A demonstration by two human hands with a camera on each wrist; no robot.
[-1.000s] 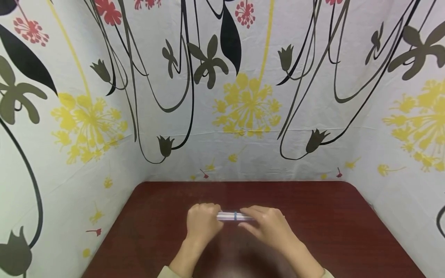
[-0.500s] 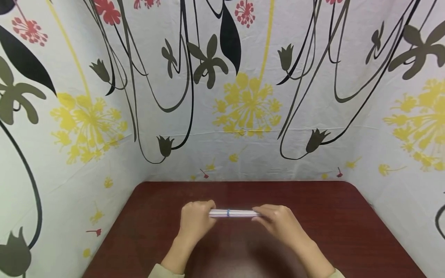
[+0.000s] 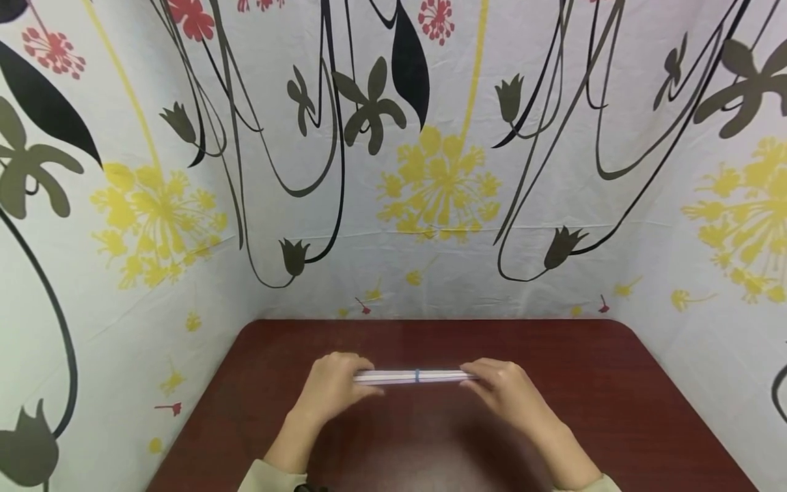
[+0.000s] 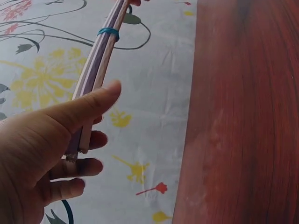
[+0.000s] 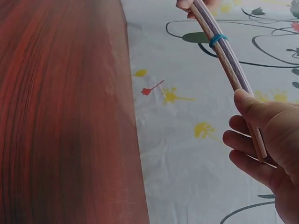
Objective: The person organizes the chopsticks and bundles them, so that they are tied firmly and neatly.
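Note:
Level above the table, a bundle of thin pencil-like sticks (image 3: 393, 376) stretches between both hands. The sticks look whitish and purple in the head view, with some wood-toned ones in the wrist views. A blue rubber band (image 4: 108, 32) wraps the bundle near its middle. My left hand (image 3: 335, 386) holds the left end between thumb and fingers; cut stick ends show by its palm in the left wrist view. At the other end, my right hand (image 3: 507, 389) pinches the bundle, thumb on the near side. The same band shows in the right wrist view.
Below the hands lies a dark reddish-brown wooden table (image 3: 406, 437) with rounded far corners. White cloth (image 3: 443, 273) printed with flowers and stems walls it in at the back and both sides.
The hands have moved apart, the left one leftward and the right one rightward. More of the bundle shows between them. The band shifted left, then back right.

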